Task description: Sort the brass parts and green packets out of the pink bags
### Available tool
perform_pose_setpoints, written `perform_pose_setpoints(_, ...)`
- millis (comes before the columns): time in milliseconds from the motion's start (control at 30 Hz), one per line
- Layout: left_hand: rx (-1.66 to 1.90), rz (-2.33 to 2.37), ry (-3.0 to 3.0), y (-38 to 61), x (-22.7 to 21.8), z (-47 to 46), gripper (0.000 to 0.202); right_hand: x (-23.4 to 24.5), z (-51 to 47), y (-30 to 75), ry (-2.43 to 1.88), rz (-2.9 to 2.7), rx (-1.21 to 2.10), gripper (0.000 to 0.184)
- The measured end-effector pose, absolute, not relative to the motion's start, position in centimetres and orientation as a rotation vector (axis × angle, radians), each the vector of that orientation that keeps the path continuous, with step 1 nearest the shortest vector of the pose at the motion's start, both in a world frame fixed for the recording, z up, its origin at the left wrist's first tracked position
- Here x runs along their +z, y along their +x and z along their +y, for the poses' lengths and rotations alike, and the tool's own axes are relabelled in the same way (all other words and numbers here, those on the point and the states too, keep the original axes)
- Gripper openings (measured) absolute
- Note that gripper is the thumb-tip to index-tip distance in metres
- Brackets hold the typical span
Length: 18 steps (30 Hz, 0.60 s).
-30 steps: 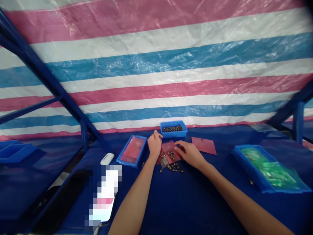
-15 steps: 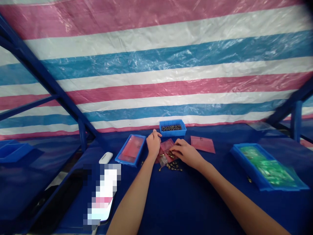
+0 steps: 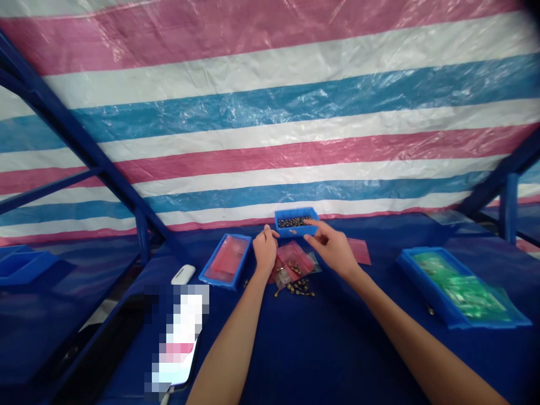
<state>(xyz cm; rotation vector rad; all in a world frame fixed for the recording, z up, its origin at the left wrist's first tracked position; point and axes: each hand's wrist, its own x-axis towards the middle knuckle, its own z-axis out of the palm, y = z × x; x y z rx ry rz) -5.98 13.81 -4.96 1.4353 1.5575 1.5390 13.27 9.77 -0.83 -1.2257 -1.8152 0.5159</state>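
My left hand [image 3: 265, 248] is closed at the left edge of the pink plastic bags [image 3: 296, 256]; whatever its curled fingers hold, if anything, is hidden. Small brass-coloured fittings [image 3: 295, 269] lie on the bags, and several more fittings [image 3: 300, 288] are scattered just in front. My right hand [image 3: 333, 247] is open, thumb and forefinger apart, its fingertips close to the right front of a small blue bin [image 3: 297, 230]. Dark and brass-coloured pieces [image 3: 291, 222] fill that bin. A small pale piece [image 3: 293, 231] shows against its front wall, apart from the hand.
To the left are a blue tray [image 3: 205, 279] of pink bags, a white case [image 3: 183, 274] and a blurred-out phone [image 3: 181, 337]. A pink bag [image 3: 360, 252] lies behind my right hand. A blue tray [image 3: 451, 320] of green bags stands right. Striped sheeting [image 3: 270, 112] hangs behind.
My right hand has left the fittings on the pink bags and moved up and right to the blue bin, its fingers now spread. My left hand stays almost where it was.
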Motion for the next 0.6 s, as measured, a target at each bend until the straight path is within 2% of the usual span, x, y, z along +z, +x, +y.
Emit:
perform_pose_setpoints(100, 1.542, 1.56, 1.43, -6.0, -5.0, 13.9, 0.058, -1.4, 10.1, 13.8, -1.323, -1.722, 0.424, 0.048)
perform_pose_setpoints(167, 1.541, 1.559, 1.433, -6.0, -5.1, 13.9, 0.058, -2.1, 10.1, 14.1, -1.329, -1.781, 0.457, 0.051)
perform_pose_setpoints(233, 1.541, 1.56, 1.435, -6.0, -5.2, 14.0, 0.058, -2.6, 9.8, 14.1, -1.336, -1.83, 0.478, 0.046)
perform_pose_setpoints(367, 1.539, 1.556, 1.438, -6.0, -5.2, 13.9, 0.059, -2.6, 9.3, 13.6, -1.243, -2.06, 0.57, 0.021)
perform_pose_setpoints(600, 1.534, 1.564, 1.448, -5.9, -5.2, 13.9, 0.059, -2.6, 8.8, 13.1, -1.052, -2.377, 0.63, 0.014)
